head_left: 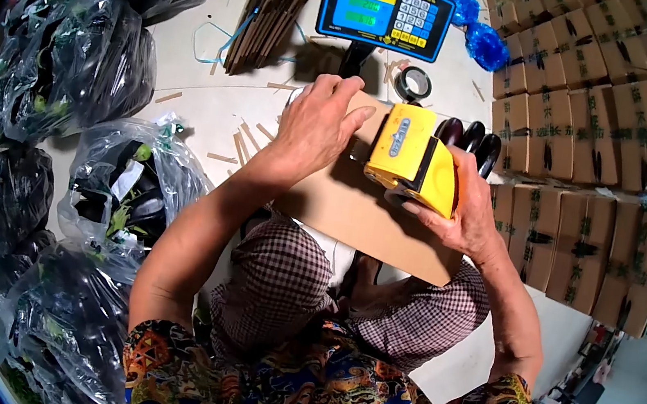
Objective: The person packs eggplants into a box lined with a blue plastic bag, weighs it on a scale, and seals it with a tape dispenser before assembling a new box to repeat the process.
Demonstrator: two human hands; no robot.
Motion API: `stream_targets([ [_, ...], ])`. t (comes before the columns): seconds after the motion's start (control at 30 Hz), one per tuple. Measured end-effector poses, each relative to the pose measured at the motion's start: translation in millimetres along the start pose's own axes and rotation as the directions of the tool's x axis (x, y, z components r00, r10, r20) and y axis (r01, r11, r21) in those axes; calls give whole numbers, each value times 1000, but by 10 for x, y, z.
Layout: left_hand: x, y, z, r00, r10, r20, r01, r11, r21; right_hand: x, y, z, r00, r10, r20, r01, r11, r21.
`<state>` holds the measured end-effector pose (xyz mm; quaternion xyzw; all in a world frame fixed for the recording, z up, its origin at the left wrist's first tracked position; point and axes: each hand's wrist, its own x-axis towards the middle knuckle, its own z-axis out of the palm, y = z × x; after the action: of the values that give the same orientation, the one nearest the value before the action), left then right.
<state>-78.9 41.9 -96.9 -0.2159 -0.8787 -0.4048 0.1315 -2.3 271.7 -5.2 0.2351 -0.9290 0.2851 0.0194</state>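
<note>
Pale floor spreads under the work, littered with more cardboard strips than can be surely counted. To the right stand cartons in at least three rows, marked with green print; their full number cannot be told. To the left lie at least four clear bags of dark eggplants, one of them, nearest the person, showing green stalks and a white slip.

Across the person's two checked knees sits one box, its brown panel uppermost. Two bare hands are at it. The left hand holds nothing, its thumb apart from the fingers, and lies over the box's far left end. The right hand is wrapped around one yellow dispenser, which is tilted over the middle of the panel. Just beyond that hand, three eggplants show their dark ends side by side.

Past the box stands one scale with three green readouts. Near its foot is one tape roll; two blue bundles lie to its right, and one stack of flat cardboard to its left.
</note>
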Motion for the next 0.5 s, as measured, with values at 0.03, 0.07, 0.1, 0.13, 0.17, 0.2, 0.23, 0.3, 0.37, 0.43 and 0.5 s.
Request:
stream_targets([
  [0.03, 58, -51, 0, 975, 144, -167, -149, 989, -15, 15, -29, -18, 1000, 6, 12, -6, 1000, -7],
  [0.07, 26, -82, -13, 973, 105, -203, -128, 987, -101, 5, -29, -16, 1000, 16, 10, -16, 1000, -17],
  [0.1, 5, 31, -140, 971, 67, -231, -112, 976, -188, -17, -7, -12, 1000, 19, 13, -19, 1000, -5],
  [0.13, -24, 180, -278, 968, 28, -249, -99, 955, -278, -38, 12, 2, 999, 28, 16, -28, 1000, 7],
  [0.17, -69, 406, -461, 980, -196, -31, 152, 840, -520, -37, -9, 3, 999, 41, 12, -41, 999, -1],
  [0.2, -116, 435, -494, 951, -268, 156, 301, 676, -672, -38, -20, 5, 998, 53, 17, -53, 999, 6],
  [0.23, -153, 444, -519, 892, -292, 346, 449, 470, -760, -36, -30, 3, 998, 63, 21, -63, 998, 13],
  [0.3, -170, 489, -577, 790, -222, 571, 613, 282, -738, -20, -36, 3, 998, 55, 15, -55, 998, 12],
  [0.37, -203, 444, -521, 813, -187, 552, 583, 263, -769, -15, -34, 9, 1000, 24, -1, -24, 1000, 0],
  [0.43, -213, 401, -465, 793, -182, 581, 608, 184, -772, 4, -72, -13, 999, 33, 14, -33, 999, -29],
  [0.5, -210, 389, -445, 791, -194, 580, 604, 98, -791, 28, -102, -30, 999, 39, 32, -37, 998, -49],
])
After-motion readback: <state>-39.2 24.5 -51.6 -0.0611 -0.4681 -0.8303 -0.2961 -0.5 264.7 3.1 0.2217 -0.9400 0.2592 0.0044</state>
